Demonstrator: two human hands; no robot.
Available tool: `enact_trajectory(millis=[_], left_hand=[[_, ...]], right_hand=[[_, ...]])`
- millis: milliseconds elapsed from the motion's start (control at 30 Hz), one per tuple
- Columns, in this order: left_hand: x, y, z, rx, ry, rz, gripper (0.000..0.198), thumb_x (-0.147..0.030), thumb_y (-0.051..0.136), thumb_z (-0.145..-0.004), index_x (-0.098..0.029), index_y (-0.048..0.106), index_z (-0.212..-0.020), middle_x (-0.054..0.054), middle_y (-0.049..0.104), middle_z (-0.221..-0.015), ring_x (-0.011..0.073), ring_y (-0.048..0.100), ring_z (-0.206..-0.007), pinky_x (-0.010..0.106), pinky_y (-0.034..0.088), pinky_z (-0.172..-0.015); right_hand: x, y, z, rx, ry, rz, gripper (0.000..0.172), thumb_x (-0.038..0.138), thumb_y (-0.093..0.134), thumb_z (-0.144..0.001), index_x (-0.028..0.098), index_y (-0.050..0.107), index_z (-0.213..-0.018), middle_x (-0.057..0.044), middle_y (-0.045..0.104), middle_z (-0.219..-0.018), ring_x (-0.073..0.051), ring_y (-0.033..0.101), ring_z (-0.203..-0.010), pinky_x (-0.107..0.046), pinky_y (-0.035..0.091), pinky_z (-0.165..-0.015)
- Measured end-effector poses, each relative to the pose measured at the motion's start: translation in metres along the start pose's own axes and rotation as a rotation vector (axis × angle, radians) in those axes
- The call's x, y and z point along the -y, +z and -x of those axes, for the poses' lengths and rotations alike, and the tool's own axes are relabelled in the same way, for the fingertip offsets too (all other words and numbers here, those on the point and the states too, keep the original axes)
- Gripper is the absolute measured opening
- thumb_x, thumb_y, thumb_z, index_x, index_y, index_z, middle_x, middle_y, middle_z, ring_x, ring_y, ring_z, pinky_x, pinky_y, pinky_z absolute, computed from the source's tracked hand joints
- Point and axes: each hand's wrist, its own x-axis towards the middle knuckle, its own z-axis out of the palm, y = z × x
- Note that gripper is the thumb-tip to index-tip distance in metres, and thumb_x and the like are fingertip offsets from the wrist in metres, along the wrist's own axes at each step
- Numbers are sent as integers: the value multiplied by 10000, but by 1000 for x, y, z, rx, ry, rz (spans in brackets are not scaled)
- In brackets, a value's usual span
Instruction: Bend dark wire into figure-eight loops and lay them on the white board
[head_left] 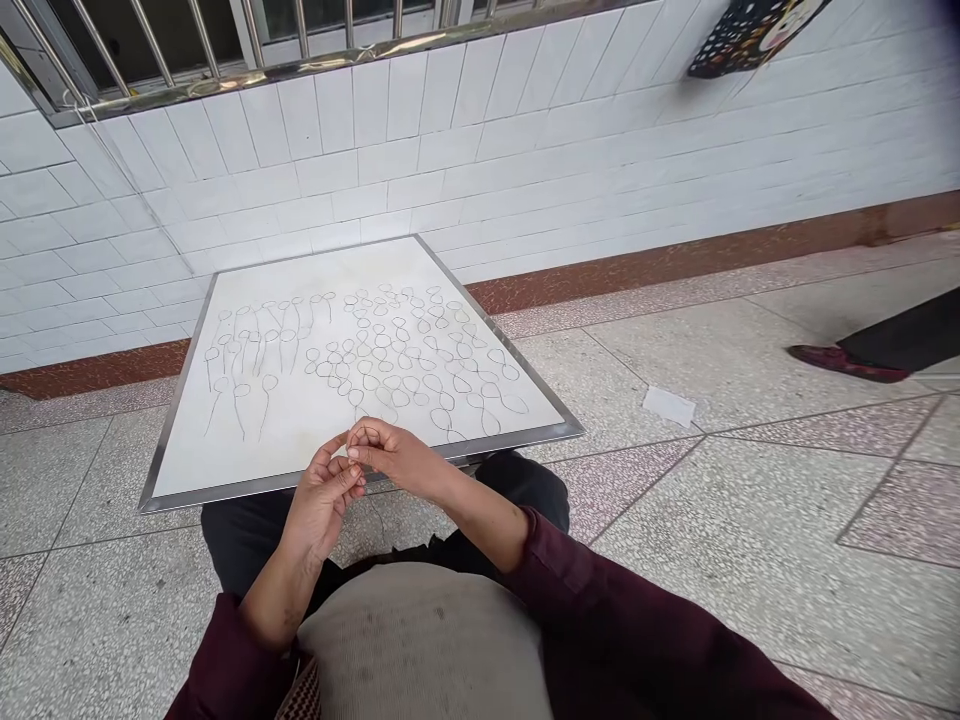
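Head view: right hand (397, 457) is pinching a thin wire loop (365, 436) at the fingertips, left hand (322, 497) is bunching its fingers together just beside it, contact unclear. Both are hovering over the near edge of a steel-framed white board (225, 470) resting across dark trousers (240, 530), rows of stemmed wire loops (397, 350) lying on it, white tiled wall (450, 150) standing beyond.

thin wire (366, 433), matt board (390, 268), shiny metal rim (517, 443)

Metal-rimmed white board (360, 268) holding wire loops (397, 350)
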Motion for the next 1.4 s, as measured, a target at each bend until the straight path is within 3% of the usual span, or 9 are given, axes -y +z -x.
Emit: enact_trajectory(millis=[133, 333, 800, 1033, 1200, 1300, 1400], left_hand=[[-1, 1, 2, 18, 44, -32, 456, -229, 795, -735, -200, 630, -1159, -31, 603, -762, 77, 584, -672, 223, 472, -684], [-7, 4, 7, 77, 52, -82, 542, -281, 757, -775, -271, 551, -1277, -19, 614, -878, 105, 619, -685, 310, 503, -767], [-1, -6, 19, 111, 143, -282, 616, -291, 714, -809, -245, 478, -1376, -22, 548, -779, 118, 530, -654, 309, 490, -722], [12, -18, 23, 50, 135, -296, 534, -320, 704, -805, -234, 543, -1306, -29, 556, -745, 118, 542, -632, 297, 466, -709], [23, -34, 25, -52, 54, -320, 550, -343, 771, -719, -217, 594, -1224, -41, 542, -707, 117, 542, -581, 276, 451, -620], [21, -35, 24, -125, 137, -317, 535, -401, 746, -756, -210, 590, -1230, -16, 579, -750, 139, 572, -676, 295, 468, -691], [17, -29, 21, -103, 193, -271, 540, -410, 737, -775, -202, 574, -1247, 34, 653, -842, 177, 611, -832, 322, 470, -803]], right_hand=[[0, 1, -3, 38, 26, -30, 245, 420, 668, -813, 205, 550, -832, 47, 555, -683, -109, 528, -574, -300, 474, -605], [3, 3, -4, -136, 10, 23, 217, 395, 676, -794, 212, 567, -834, 26, 578, -762, -124, 565, -713, -293, 469, -693], [-8, 0, -16, -333, -44, -85, 246, 392, 710, -737, 202, 561, -783, 34, 570, -692, -119, 538, -667, -319, 440, -725], [-8, -14, -26, -424, -58, -111, 326, 452, 727, -701, 200, 545, -798, 26, 566, -732, -117, 535, -678, -321, 445, -742], [-7, -26, -27, -576, -96, -61, 335, 465, 728, -696, 215, 526, -791, 26, 558, -719, -132, 531, -695, -334, 452, -754], [-13, -15, -24, -495, -53, -6, 304, 459, 704, -734, 207, 546, -801, 15, 576, -713, -142, 537, -696, -338, 448, -746], [-26, 5, -22, -392, -20, 0, 288, 465, 672, -760, 209, 554, -814, 12, 574, -728, -148, 540, -696, -327, 443, -713]])
